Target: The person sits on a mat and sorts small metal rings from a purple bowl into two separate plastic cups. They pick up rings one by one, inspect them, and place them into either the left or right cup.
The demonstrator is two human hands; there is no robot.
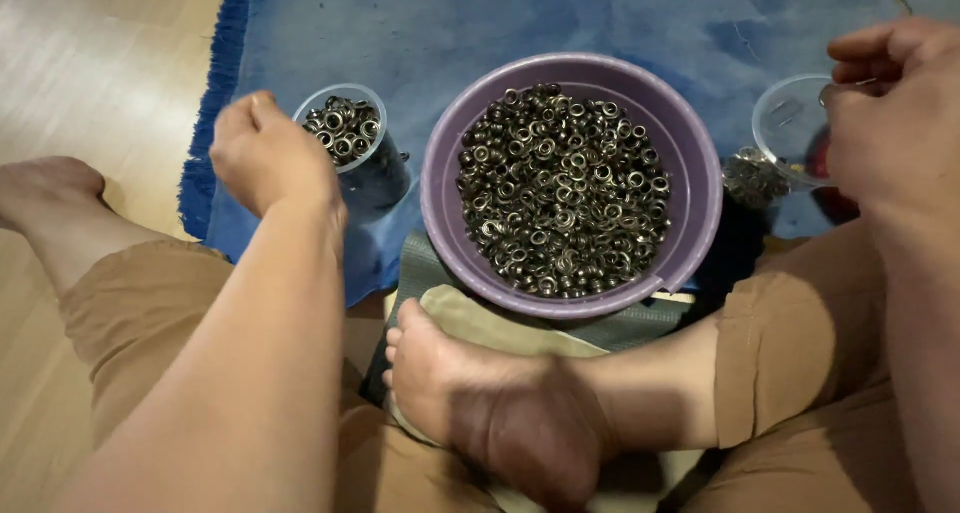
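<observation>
Nearest the camera, at the bottom of the frame: crossed legs in tan shorts, one bare foot resting centre-low on a folded grey-green cloth.

Middle of the frame: a purple basin heaped with small metal eyelets, sitting on the cloth's far edge.

Left of centre, the left hand hangs curled and narrow just beside a clear plastic cup well filled with eyelets — whether anything is pinched in the fingers cannot be told.

Upper right, the right hand is loosely folded next to a second clear cup, fingertips seemingly pinching a small piece — not certain. A loose scatter of eyelets lies beside that cup.

Beyond: a blue rug; wooden floor at upper left.

Judgement: sorting from basin into cups, at the drop-off stage. The next move calls for a small, accurate release over a cup mouth.
</observation>
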